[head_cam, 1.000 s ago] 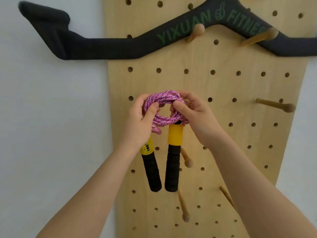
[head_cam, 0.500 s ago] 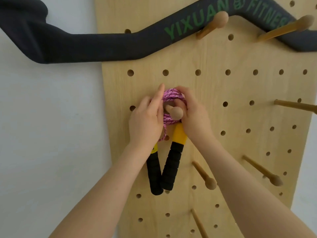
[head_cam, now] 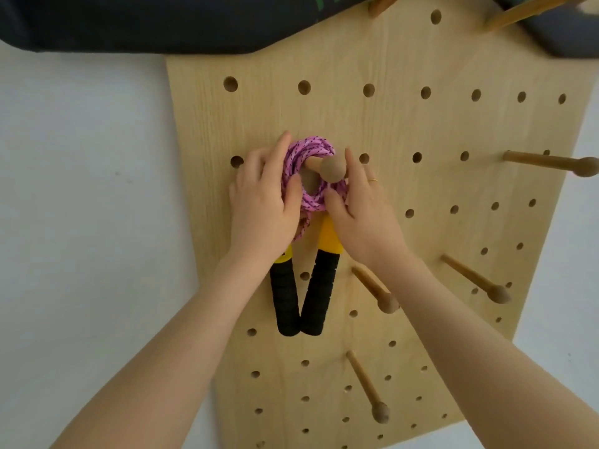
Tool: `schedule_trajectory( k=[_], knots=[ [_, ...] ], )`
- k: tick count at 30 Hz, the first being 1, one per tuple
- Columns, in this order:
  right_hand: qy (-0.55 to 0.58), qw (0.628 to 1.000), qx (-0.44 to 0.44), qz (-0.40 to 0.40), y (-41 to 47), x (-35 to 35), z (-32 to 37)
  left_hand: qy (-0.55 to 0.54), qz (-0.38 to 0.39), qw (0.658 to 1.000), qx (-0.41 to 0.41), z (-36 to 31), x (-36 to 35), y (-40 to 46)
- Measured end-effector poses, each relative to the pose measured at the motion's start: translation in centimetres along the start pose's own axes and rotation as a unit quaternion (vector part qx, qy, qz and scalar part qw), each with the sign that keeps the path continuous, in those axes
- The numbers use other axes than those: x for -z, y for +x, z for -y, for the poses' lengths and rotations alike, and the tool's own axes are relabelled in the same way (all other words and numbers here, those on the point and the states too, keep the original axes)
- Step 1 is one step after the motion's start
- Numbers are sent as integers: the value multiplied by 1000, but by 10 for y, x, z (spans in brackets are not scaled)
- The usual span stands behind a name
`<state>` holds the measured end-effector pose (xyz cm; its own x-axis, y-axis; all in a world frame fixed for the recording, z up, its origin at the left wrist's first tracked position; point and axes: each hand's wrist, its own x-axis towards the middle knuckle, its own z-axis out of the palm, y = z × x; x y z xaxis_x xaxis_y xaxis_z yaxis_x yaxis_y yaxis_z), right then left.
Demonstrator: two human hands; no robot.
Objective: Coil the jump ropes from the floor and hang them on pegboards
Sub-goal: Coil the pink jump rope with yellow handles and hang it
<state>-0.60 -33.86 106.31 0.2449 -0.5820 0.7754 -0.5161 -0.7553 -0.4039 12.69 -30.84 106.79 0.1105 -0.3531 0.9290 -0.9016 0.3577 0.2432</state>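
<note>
At frame centre both hands, left hand [head_cam: 262,202] and right hand [head_cam: 363,210], pinch the coiled pink braided jump rope [head_cam: 308,176] looped over the round-tipped wooden peg [head_cam: 327,167], handles hanging straight down.

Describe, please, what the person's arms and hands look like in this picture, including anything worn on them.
Both forearms are bare, with no sleeves, watch or bracelet in view. The left hand wears no glove and shows no jewellery. The right hand is also ungloved and carries a thin gold-coloured ring on one finger. Fingernails look short and unpainted.
</note>
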Motion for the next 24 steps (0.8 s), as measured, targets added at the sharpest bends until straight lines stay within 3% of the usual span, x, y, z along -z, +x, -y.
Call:
schedule_trajectory(
  k=[4,10,18,21,24],
  knots=[
    [107,994,-31,16,2,13,11,-72,27,997,18,-9,7,0],
    [119,993,-4,12,-11,3,11,-72,46,996,10,-11,5,-14],
    [142,989,-50,-1,-22,17,6,-112,42,989,83,-18,19,-28],
    [151,987,-53,-10,-36,19,2,-114,22,991,67,-24,23,-36],
    [136,989,-22,-52,-56,20,-3,-108,-44,993,0,-26,27,-55]
  ],
)
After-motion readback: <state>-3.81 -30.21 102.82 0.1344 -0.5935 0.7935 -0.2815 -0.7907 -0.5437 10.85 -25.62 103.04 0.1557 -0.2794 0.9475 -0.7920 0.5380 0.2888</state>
